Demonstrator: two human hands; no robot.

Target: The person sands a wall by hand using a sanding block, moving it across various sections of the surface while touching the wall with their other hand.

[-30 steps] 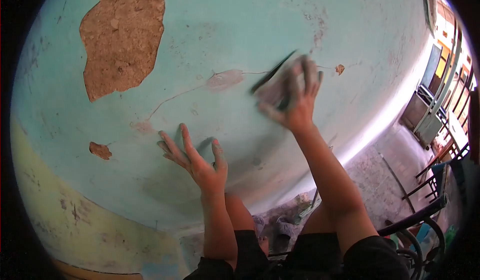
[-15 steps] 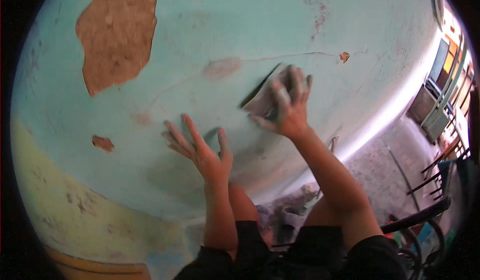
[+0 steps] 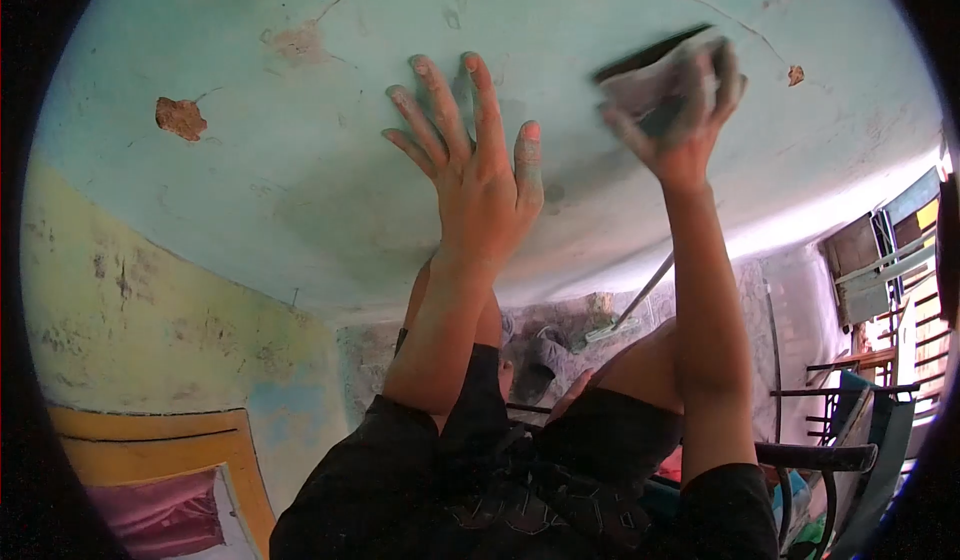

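My left hand (image 3: 475,175) has its fingers spread, resting against or just off the pale green wall (image 3: 330,175); actual contact is hard to tell. Dust coats its fingertips. To the right, my right hand (image 3: 690,130) grips a dusty grey sanding block (image 3: 650,82), whose dark edge faces the wall. Motion blurs the block and the fingers around it. A thin crack runs along the wall above both hands, with a brownish rubbed patch (image 3: 299,42) near its left part. A small chipped spot (image 3: 796,76) lies right of the block.
Another chipped hole (image 3: 181,119) is at the left. Below it are a yellow wall (image 3: 150,300) and an orange frame (image 3: 160,425) with a reddish cloth. A long-handled tool (image 3: 640,300) stands on the floor. A chair's black armrest (image 3: 815,457) is beside my right arm.
The view has tilted downward, so the wall marks sit higher. My right hand has moved the sanding block rightward along the wall. My left hand stays spread, with its fingers straighter.
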